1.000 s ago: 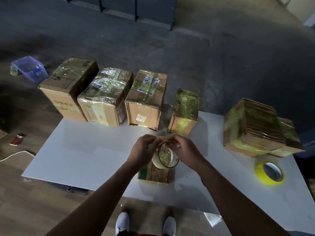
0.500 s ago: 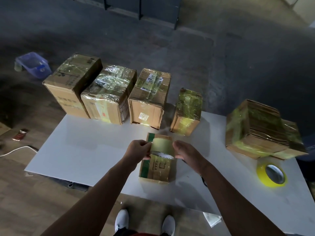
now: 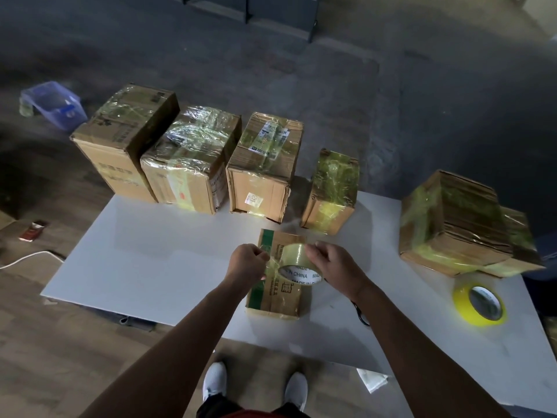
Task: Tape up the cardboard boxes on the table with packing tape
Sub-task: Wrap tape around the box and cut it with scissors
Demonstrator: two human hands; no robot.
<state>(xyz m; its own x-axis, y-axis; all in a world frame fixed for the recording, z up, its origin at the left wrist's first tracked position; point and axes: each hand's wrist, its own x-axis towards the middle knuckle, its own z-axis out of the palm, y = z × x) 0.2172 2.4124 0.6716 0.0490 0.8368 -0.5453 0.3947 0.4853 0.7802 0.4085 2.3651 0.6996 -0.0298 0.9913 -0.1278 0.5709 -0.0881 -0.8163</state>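
A small cardboard box (image 3: 283,300) with a green stripe lies on the white table (image 3: 156,267) near its front edge. Just above it my right hand (image 3: 334,265) grips a roll of clear packing tape (image 3: 297,260) with printing inside its core. My left hand (image 3: 247,263) pinches the loose end of the tape, pulled a short way off the roll to the left. Along the table's far edge stand several taped cardboard boxes (image 3: 262,167), and a larger taped box (image 3: 452,224) sits at the right.
A yellow tape roll (image 3: 480,304) lies flat on the table at the right. A dark cord (image 3: 360,313) shows under my right forearm. On the floor are a blue plastic bin (image 3: 52,104), a white cable (image 3: 27,257) and a paper scrap (image 3: 372,383).
The tape roll has tipped so its core faces me, and my left hand has drawn a short strip off it to the left. The view has shifted slightly.
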